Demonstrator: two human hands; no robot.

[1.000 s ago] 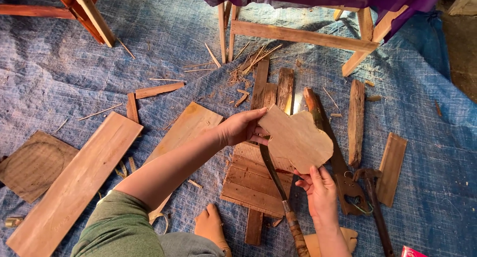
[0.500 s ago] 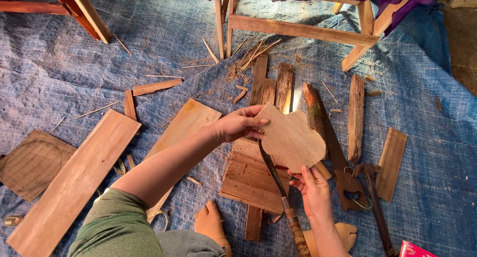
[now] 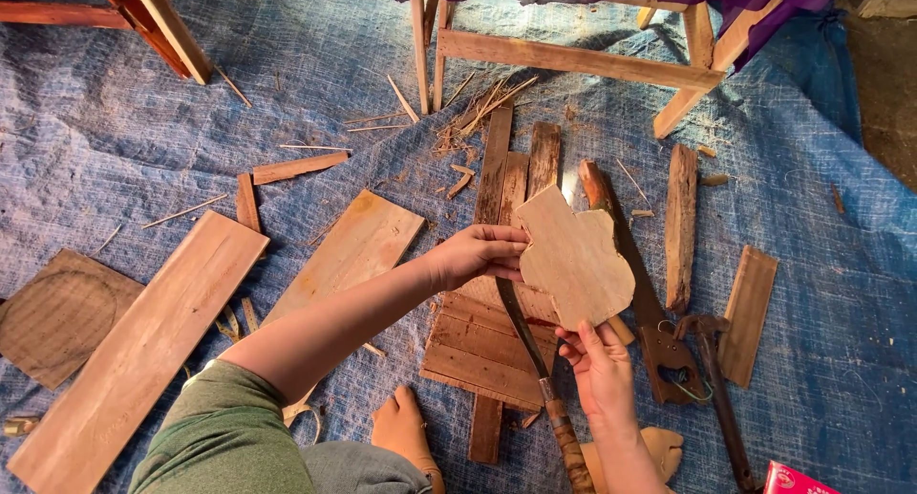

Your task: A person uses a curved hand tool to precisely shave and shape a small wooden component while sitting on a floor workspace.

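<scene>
A flat, lobed piece of pale wood point(image 3: 574, 258) is held up between both hands over a small slatted wooden pallet point(image 3: 478, 346). My left hand point(image 3: 475, 255) grips its left edge. My right hand point(image 3: 597, 365) pinches its lower edge from below. A long blade with a wrapped wooden handle point(image 3: 537, 365) lies on the pallet just under the piece, between my hands. A handsaw point(image 3: 638, 293) lies to the right of it on the blue tarp point(image 3: 134, 140).
Wooden boards point(image 3: 143, 346) and planks point(image 3: 353, 250) lie on the tarp at left, a round wooden disc point(image 3: 57, 312) at far left. A hammer point(image 3: 714, 379) and short slats point(image 3: 748, 312) lie at right. Wooden table legs point(image 3: 573, 59) stand ahead. My bare foot point(image 3: 406, 437) rests below.
Both hands have turned the wooden piece and lifted it slightly; its lobes now point up and right. The view has shifted a little.
</scene>
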